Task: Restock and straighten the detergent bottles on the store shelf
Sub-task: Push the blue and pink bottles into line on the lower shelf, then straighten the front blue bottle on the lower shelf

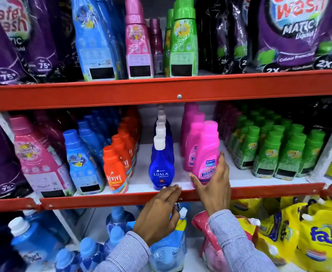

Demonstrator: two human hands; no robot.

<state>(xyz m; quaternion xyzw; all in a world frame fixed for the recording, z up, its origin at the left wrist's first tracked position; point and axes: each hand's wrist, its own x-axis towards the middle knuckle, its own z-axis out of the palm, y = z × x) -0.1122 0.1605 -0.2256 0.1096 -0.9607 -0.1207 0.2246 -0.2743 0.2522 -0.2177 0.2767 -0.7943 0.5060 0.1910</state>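
Fingers (223, 163) of right hand (214, 185) spread around pink Vanish bottle (206, 154) at shelf (110, 201) front edge, left hand (159, 211) fingers together, touching blue Ujala bottle (161, 169) base.

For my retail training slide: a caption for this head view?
Right hand grips the front pink Vanish bottle; left hand reaches toward the blue Ujala bottle.

Two bare hands, left sleeve (129, 250), right sleeve (227, 232), blue-white pinstriped

Yellow fab pouches (326, 238), purple Safewash bags (290, 30).
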